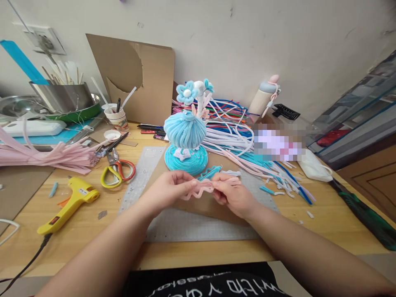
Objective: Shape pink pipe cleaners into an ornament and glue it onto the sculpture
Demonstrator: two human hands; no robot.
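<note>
Between my two hands stretches a bunch of pale pink pipe cleaners point(202, 188), bent into waves. My left hand point(168, 187) pinches its left end, thumb on top. The fingers of my right hand point(232, 194) are closed round the other end, and short pink tips stick out past them. Just behind stands a blue pipe-cleaner craft: a coiled round base point(186, 161), a shell-shaped lamp shade point(185, 130) and a blue flower point(187, 93) with a white centre. Bent blue pipe cleaners point(210, 172) lie right behind my hands on a cardboard piece point(198, 208).
A yellow glue gun point(69, 204) and scissors point(116, 169) lie to the left, near a pink pipe-cleaner bundle point(52, 150). A grey cutting mat point(173, 227) lies beneath the cardboard. Many coloured pipe cleaners point(229, 136) spread behind right. A bottle point(262, 97) stands by the wall.
</note>
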